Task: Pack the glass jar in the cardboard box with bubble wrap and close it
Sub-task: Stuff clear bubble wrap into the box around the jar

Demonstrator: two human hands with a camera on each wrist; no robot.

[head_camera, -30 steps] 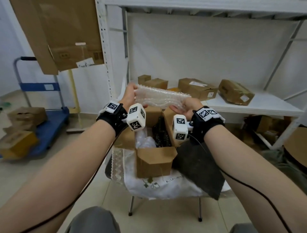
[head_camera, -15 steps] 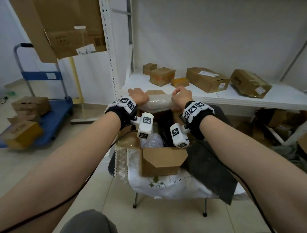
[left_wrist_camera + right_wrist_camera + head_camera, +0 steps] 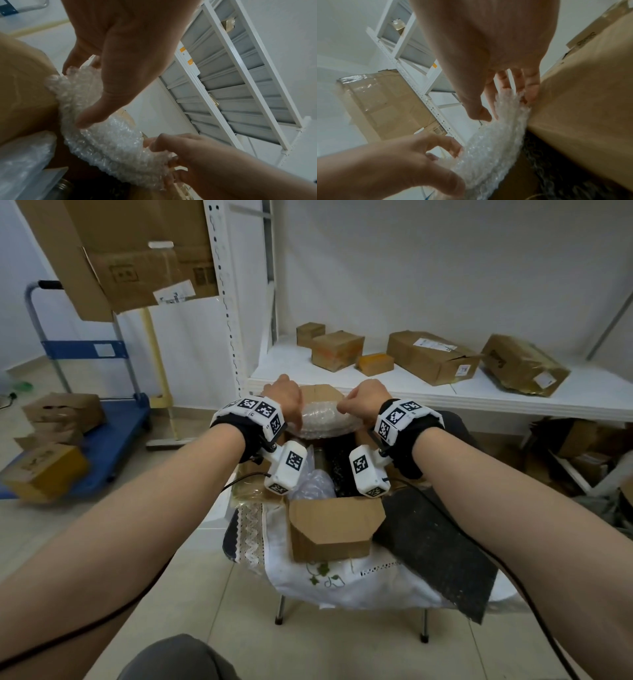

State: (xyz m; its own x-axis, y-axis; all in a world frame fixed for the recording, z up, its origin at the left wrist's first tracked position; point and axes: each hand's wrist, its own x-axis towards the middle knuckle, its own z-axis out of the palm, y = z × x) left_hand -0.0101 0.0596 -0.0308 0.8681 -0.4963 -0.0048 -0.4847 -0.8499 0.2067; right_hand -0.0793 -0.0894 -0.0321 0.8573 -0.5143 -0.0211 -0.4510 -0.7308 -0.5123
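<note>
The left hand (image 3: 286, 400) and right hand (image 3: 364, 400) sit side by side just above centre frame in the head view, each pinching one end of a folded pad of bubble wrap (image 3: 325, 421). In the left wrist view the thumb presses the pad from above with the fingers (image 3: 68, 65) curled behind it. The right wrist view shows the same pinch at the other end.

The pad's long axis runs left to right across the frame, spanning the far side of the open cardboard box (image 3: 334, 529). The box lies directly below and nearer the viewer than the hands, with both hands about equally near it. The coming move is judged to be straight down into the opening.

The glass jar (image 3: 320, 455) shows only as a metal rim and a clear wall inside the box, at centre frame, with loose clear film (image 3: 311, 486) beside it.

The raised side flaps flank the pad, and the right one touches its end; they could catch it. The near flap hangs outward, clear of the opening. The box rests on a white cloth (image 3: 342, 580) over a small stand. Parcels lie on the white shelf (image 3: 479, 392) at upper right.
</note>
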